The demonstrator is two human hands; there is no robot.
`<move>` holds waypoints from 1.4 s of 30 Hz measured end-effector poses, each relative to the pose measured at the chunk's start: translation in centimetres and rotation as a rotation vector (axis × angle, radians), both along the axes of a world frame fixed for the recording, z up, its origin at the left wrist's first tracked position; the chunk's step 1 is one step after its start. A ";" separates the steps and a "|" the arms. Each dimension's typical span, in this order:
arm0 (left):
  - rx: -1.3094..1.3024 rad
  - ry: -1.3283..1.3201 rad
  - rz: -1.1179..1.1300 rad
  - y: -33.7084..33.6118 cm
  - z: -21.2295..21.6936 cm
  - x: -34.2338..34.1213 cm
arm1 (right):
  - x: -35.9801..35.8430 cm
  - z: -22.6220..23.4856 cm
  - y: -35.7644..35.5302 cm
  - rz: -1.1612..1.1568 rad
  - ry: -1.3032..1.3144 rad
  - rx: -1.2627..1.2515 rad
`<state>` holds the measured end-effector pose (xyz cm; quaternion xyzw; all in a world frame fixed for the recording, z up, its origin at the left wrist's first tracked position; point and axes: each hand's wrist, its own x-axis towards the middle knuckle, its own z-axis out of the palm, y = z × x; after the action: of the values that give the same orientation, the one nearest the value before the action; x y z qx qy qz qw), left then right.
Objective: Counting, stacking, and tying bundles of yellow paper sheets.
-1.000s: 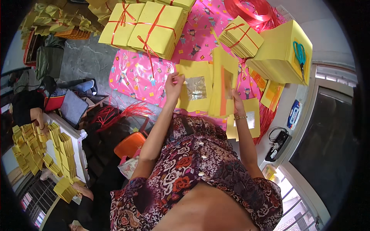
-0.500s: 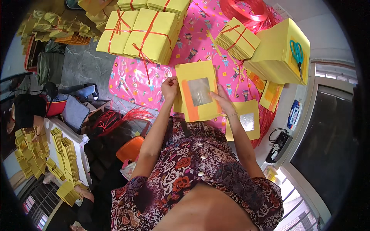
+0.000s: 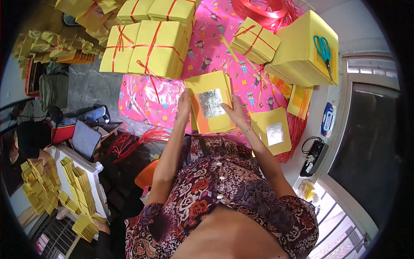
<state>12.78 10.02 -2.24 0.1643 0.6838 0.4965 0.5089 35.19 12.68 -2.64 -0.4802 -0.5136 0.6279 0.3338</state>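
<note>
In front of me is a thin stack of yellow joss paper [image 3: 217, 84], held at a slight slant. A silver foil square and an orange stripe mark its top sheet, and the sheet edges are not quite even. My left hand [image 3: 184, 106] is closed along the stack's left edge, its fingers partly hidden. From the right side my right hand [image 3: 235, 112] grips the stack, thumb on top beside the foil. Close to my right wrist, another yellow sheet with a foil square [image 3: 260, 124] lies on the pink patterned tablecloth [image 3: 166, 93].
Tied yellow bundles [image 3: 156, 41] stand at the far left of the table; a smaller bundle [image 3: 254, 41] is farther right. Teal-handled scissors [image 3: 322, 49] rest on a tall paper stack [image 3: 291, 56]. Red ribbon coil [image 3: 263, 13] lies behind. People handle yellow paper [image 3: 41, 179] at lower left.
My left hand has gone from a pinch at the upper left edge to lying along the stack's left side. The foil now catches the light. The whole view has shifted slightly.
</note>
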 end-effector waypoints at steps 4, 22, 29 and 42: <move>0.151 0.321 -0.107 0.0 -1.6 0.9 | -0.6 0.6 -0.1 -0.020 -0.530 0.229; -0.022 0.731 -0.370 -2.0 -2.6 1.9 | -0.8 0.5 0.4 0.066 -0.626 -0.096; 0.162 0.886 -0.230 -3.2 1.9 2.4 | 3.6 0.7 -0.7 -0.094 -0.412 0.222; 0.433 1.081 -1.005 -6.8 5.6 5.3 | 6.3 4.5 -3.8 0.473 -0.673 0.828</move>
<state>18.05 3.27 3.33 0.7712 0.5680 0.1790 0.2247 41.44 8.90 1.90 -0.3550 -0.8872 0.2452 0.1632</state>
